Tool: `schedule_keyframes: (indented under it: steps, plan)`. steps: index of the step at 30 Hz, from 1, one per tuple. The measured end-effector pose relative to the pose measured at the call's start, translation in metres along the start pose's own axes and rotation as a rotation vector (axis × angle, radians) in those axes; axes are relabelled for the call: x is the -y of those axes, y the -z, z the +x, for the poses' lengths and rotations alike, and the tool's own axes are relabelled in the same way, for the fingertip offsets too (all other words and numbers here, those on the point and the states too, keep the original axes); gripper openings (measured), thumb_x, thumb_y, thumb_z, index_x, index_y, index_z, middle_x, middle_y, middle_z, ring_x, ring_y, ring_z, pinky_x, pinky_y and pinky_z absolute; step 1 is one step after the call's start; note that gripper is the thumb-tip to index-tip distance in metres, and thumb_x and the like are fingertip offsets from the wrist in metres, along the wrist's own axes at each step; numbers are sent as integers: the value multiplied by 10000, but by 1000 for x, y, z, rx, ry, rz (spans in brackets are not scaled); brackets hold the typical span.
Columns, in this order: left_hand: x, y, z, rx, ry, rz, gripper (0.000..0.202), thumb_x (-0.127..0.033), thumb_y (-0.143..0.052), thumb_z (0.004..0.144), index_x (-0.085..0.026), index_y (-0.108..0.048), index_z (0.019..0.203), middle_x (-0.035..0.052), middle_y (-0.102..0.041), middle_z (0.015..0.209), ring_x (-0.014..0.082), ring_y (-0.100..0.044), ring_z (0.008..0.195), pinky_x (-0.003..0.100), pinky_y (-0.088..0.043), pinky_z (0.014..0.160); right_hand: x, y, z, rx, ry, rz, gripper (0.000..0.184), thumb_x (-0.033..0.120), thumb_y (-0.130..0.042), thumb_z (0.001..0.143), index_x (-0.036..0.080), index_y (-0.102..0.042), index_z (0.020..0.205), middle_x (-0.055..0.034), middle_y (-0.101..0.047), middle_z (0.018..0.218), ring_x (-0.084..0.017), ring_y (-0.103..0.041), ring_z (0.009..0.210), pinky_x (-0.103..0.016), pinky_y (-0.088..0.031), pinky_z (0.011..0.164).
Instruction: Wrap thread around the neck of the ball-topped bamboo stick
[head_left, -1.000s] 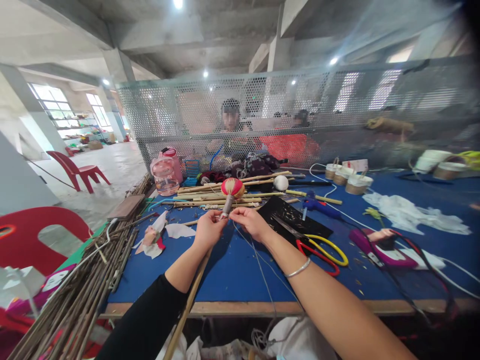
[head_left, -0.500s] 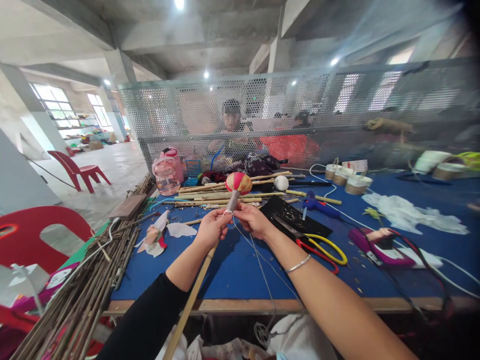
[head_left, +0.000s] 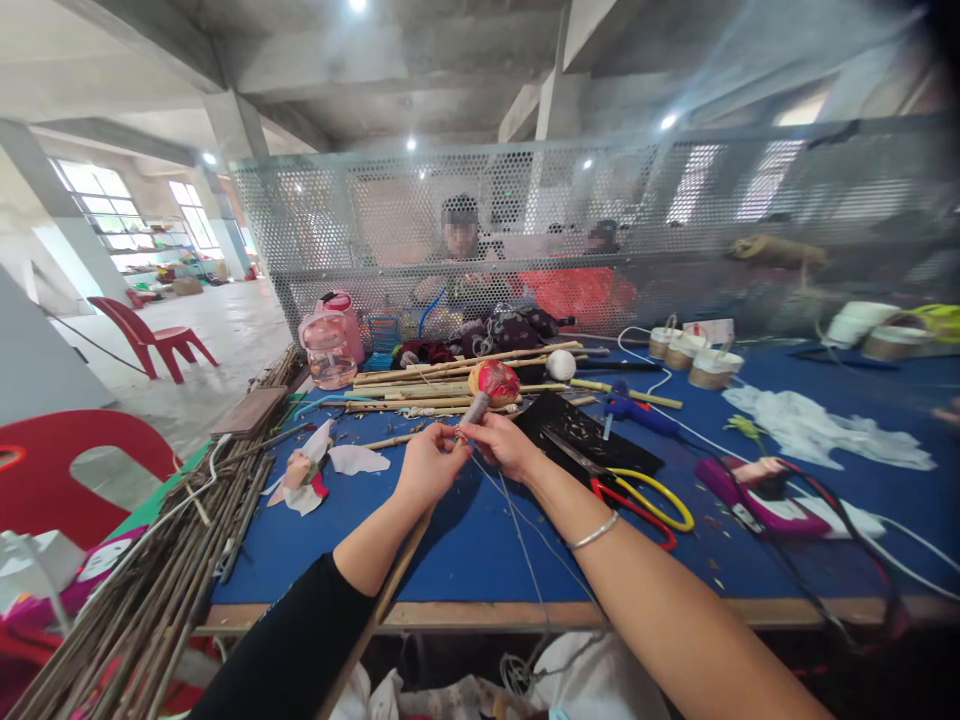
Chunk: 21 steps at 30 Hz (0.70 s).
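My left hand (head_left: 427, 466) is closed round a long bamboo stick (head_left: 390, 590) that runs from below the table edge up to a red and yellow cloth ball (head_left: 495, 381) tied on its tip. My right hand (head_left: 501, 443) pinches a thin grey thread (head_left: 525, 540) at the wrapped neck just under the ball. The thread trails down over the blue table (head_left: 465, 540) and off its front edge. The stick leans to the right, with the ball low over the table.
Red and yellow scissors (head_left: 645, 500) and a black sheet lie right of my hands. A blue glue gun (head_left: 634, 408), bamboo rods (head_left: 450, 385), a pink jug (head_left: 330, 340), small tubs (head_left: 694, 360) and white cloth (head_left: 817, 425) sit further back. Sticks (head_left: 165, 580) are piled left. People sit behind the mesh screen.
The stick has tipped to the right and the ball has dropped lower and further right. Both hands stayed at the ball's neck and shifted slightly right.
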<state>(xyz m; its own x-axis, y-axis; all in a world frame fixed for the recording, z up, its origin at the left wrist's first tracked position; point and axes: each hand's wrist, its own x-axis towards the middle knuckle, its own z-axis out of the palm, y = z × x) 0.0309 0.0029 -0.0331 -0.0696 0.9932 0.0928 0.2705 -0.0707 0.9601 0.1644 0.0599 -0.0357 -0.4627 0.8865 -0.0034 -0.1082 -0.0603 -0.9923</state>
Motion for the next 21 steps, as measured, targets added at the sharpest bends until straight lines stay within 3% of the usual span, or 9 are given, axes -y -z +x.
schedule_keyframes:
  steps: [10,14,17,21]
  plan:
    - [-6,11,8,-87,78,-288,297,-326,-686,693,-131,-556,875,-25,-597,570,54,-450,360,160,-315,323,4,-3,-3,-93,48,34,344,423,-755,598,177,-519,640,113,-319,390,-28,-189,334,-214,-72,350]
    - [-7,8,8,9,64,-480,360,-388,-730,632,-136,-552,816,-20,-602,571,43,-426,355,155,-304,313,6,-3,-2,-63,33,99,371,422,-771,579,179,-496,631,119,-301,382,-23,-174,331,-201,-67,342]
    - [-4,7,9,104,76,-632,355,-406,-739,617,-134,-564,764,-24,-587,568,22,-391,344,143,-276,307,7,0,-2,28,23,159,348,400,-768,607,176,-528,723,120,-331,409,-21,-160,338,-189,-62,340]
    - [0,5,8,262,292,-658,311,-425,-622,744,-124,-601,815,-3,-580,561,32,-423,347,140,-292,323,6,4,-2,156,-24,198,368,400,-749,639,165,-561,851,93,-442,491,-13,-151,342,-192,-40,340]
